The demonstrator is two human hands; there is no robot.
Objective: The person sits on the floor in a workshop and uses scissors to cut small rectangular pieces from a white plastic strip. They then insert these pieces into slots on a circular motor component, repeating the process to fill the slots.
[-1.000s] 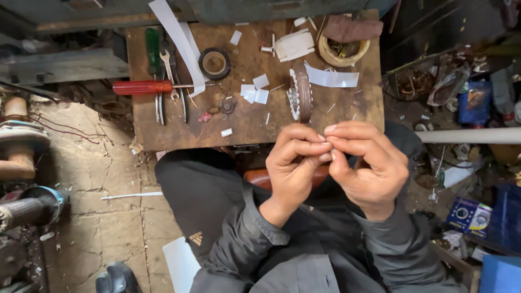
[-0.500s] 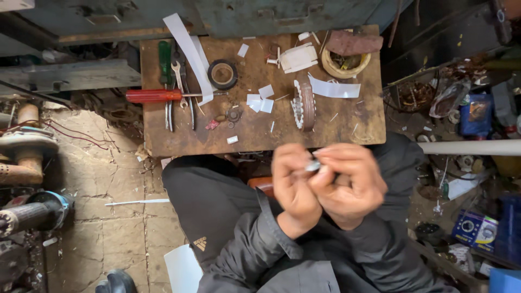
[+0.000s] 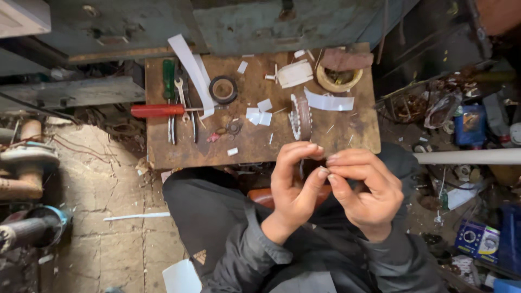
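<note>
- Your left hand and right hand are meeting at lower centre of the frame, fingertips pinched narrow around something tiny; what it is cannot be told.
- Both hands are hovering just below the near edge of the rusty brown surface.
- Above your fingers, a toothed ring part is lying on that surface among white paper scraps.
- Farther up and left, a red-handled screwdriver is lying beside wrenches, with a black tape roll just right of them.
</note>
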